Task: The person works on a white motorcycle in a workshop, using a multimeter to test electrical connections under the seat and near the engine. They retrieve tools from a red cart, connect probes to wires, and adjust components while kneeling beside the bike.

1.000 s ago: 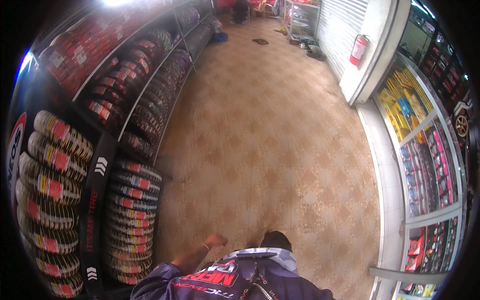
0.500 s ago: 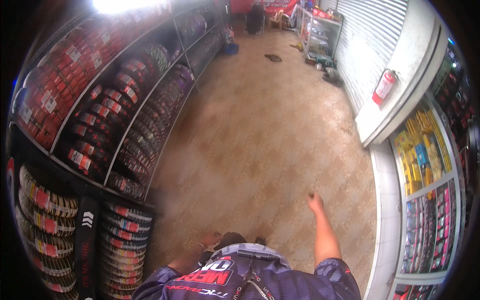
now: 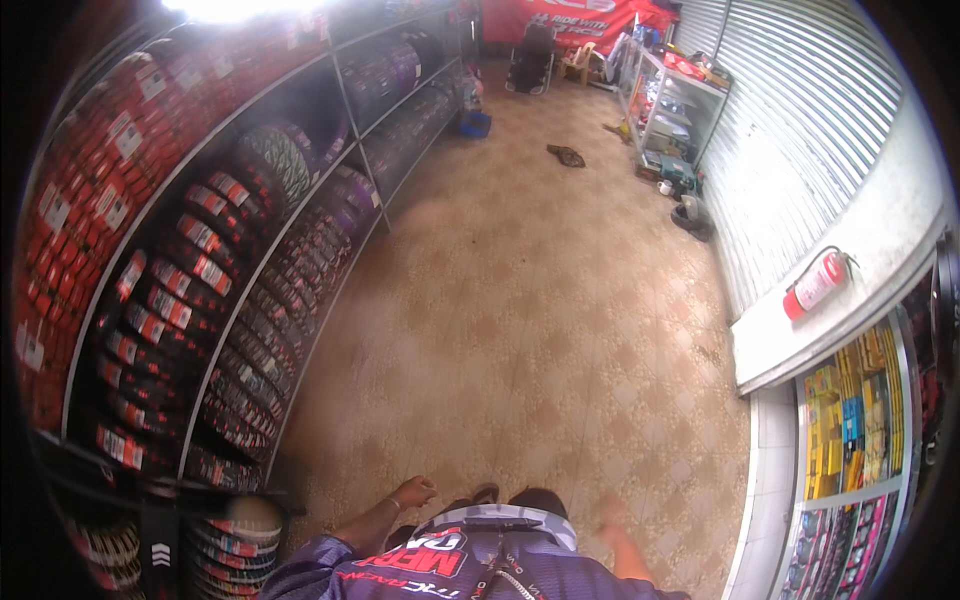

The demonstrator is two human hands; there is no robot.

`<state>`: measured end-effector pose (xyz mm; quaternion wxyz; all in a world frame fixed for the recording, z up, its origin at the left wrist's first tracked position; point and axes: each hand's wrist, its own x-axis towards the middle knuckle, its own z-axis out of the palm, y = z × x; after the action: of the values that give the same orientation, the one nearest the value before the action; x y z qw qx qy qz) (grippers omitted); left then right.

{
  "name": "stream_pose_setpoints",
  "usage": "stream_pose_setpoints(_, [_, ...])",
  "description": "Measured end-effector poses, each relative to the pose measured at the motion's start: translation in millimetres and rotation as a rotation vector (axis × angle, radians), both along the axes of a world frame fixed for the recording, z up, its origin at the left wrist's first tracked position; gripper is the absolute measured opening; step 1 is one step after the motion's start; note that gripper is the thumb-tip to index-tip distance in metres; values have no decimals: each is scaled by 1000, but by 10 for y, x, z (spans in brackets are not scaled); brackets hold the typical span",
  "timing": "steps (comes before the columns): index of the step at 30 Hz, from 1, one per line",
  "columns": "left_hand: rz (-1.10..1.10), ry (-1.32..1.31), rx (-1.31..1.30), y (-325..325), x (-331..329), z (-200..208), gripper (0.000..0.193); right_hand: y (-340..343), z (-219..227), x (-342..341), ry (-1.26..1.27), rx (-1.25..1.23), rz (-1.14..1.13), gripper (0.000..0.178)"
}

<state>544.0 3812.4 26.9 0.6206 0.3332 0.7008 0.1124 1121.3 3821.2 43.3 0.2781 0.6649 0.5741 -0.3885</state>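
Note:
Beside my left hip is my left hand (image 3: 413, 491), with its fingers loosely curled in and nothing visible in them. It hangs over the tiled floor (image 3: 520, 370) and touches nothing. My right hand (image 3: 611, 530) is low by my right side, smeared by motion, so its fingers cannot be made out. My dark printed shirt (image 3: 490, 565) fills the bottom edge, and a shoe (image 3: 486, 493) shows just ahead of it.
Tall tyre racks (image 3: 230, 260) line the left side. Along the right are a fire extinguisher (image 3: 815, 287), a roller shutter (image 3: 800, 120) and a shelf of yellow boxes (image 3: 850, 420). Ahead lie a dark cloth-like thing (image 3: 566, 156), a blue bin (image 3: 475, 124), a glass cabinet (image 3: 675, 100) and a black chair (image 3: 530, 62).
I have moved forward along the aisle; the racks and extinguisher sit lower in view. My right hand has swung back toward my body, while my left has come forward.

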Motion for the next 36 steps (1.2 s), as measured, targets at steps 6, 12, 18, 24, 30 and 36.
stream_pose_setpoints(6, [251, -95, -64, 1279, -366, -435, 42, 901, -517, 19, -5, -282, -463, 57])
stream_pose_setpoints(12, [141, -94, -168, 3260, -472, -400, 26, 3933, -871, -86, 6, -151, -325, 54])
stream_pose_setpoints(18, [266, 28, 9, 5871, -574, 195, 66, 9104, 502, -1596, 405, 657, -219, 52])
stream_pose_setpoints(24, [112, -3, 67, 8265, -912, -130, 65, 11721, 2543, -2981, 888, 1022, -49, 39])
stream_pose_setpoints(30, [15, 67, 9, 10363, -1404, -263, 62, 12596, 1156, -2499, 643, 766, -125, 39])
stream_pose_setpoints(36, [185, -20, -25, 12001, -1771, -123, 58, 11888, -625, -1298, -42, -185, -195, 45])
